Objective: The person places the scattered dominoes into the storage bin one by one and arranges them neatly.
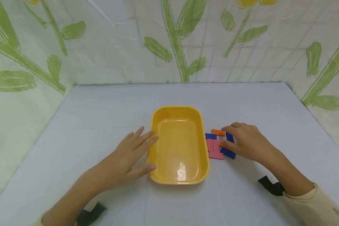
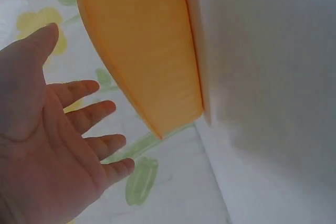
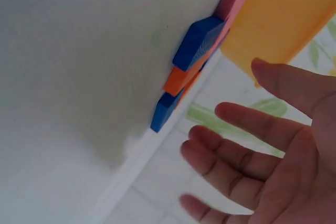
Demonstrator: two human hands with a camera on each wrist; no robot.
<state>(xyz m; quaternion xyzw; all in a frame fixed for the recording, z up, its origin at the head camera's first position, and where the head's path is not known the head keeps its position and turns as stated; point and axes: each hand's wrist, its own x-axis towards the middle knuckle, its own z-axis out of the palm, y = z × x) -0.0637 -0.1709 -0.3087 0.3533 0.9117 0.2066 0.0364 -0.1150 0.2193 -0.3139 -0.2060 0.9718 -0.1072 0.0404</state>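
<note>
A yellow rectangular tray (image 1: pixel 177 180) stands in the middle of the table. My left hand (image 1: pixel 128 158), fingers spread, is at its left side, with the fingertips by the rim in the head view. The left wrist view shows that palm (image 2: pixel 52 150) apart from the tray wall (image 2: pixel 142 51). Over small flat blocks to the right of the tray is my right hand (image 1: pixel 247 141), which holds nothing. Among these blocks are a pink block (image 1: pixel 216 155), an orange block (image 1: pixel 217 132) and a blue block (image 1: pixel 228 153). The right hand (image 3: pixel 278 161) partly covers some blocks in the head view.
A pale cloth covers the table (image 1: pixel 107 103). Behind it hangs a light curtain (image 1: pixel 107 47) painted with green leaves and yellow flowers. The blocks lie close against the tray's right side. Black straps (image 1: pixel 271 185) show at both wrists.
</note>
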